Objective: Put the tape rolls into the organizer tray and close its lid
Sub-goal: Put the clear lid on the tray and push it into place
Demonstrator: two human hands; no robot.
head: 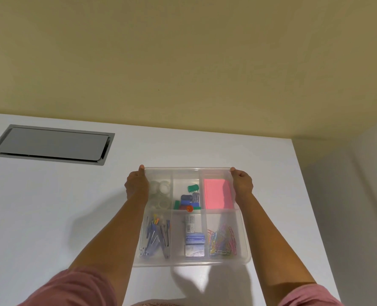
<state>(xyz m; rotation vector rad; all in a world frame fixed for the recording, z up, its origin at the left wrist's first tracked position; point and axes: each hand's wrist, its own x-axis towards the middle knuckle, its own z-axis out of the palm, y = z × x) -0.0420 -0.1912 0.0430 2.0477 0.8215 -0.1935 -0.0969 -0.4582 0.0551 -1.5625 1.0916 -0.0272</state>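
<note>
A clear organizer tray (pixel 247 246) lies on the white table in front of me. A clear lid (pixel 187 169) lies over it, and the contents show through hazily. Several clear tape rolls (pixel 161 191) sit in the far-left compartment. My left hand (pixel 136 184) grips the lid's far-left corner, thumb on top. My right hand (pixel 242 184) grips the far-right corner the same way. Whether the lid is pressed fully down I cannot tell.
The other compartments hold a pink note pad (pixel 218 196), coloured paper clips (pixel 221 239), staple boxes (pixel 195 237), pins (pixel 156 235) and small clips (pixel 189 199). A grey hatch (pixel 50 144) is set into the table at the far left. The table's edge (pixel 311 208) runs close on the right.
</note>
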